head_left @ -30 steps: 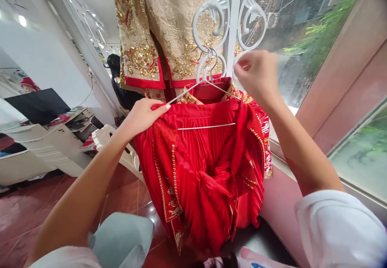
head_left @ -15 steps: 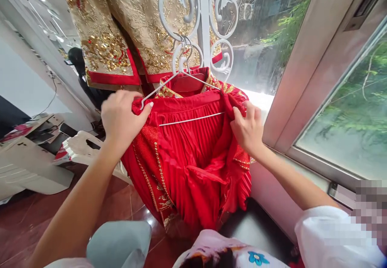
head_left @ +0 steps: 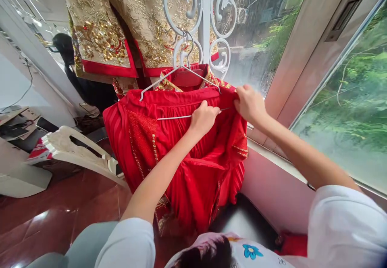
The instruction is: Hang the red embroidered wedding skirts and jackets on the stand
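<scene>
A red pleated skirt (head_left: 193, 195) with gold-beaded trim hangs by its waistband from a thin white wire hanger (head_left: 160, 81). My left hand (head_left: 204, 118) is inside the waist opening, fingers curled around the hanger's lower bar. At the right end of the waistband, my right hand (head_left: 250, 103) pinches the red fabric; its fingertips are partly hidden. The hanger's left arm end shows in front of the waistband. Behind the skirt hangs a red garment with a gold-embroidered collar (head_left: 169, 81), on another hanger.
White scrollwork metal (head_left: 165, 1) holds the hanger hooks. A gold sequined garment (head_left: 102, 38) hangs behind at the left. A window (head_left: 338, 110) is on the right, a cream chair (head_left: 69, 143) on the left. A black seat (head_left: 246, 219) stands below.
My left hand has let go of the left waistband end and moved right to the hanger's lower bar. My right hand has shifted slightly up, still on the fabric. The skirt's left side has spread outward.
</scene>
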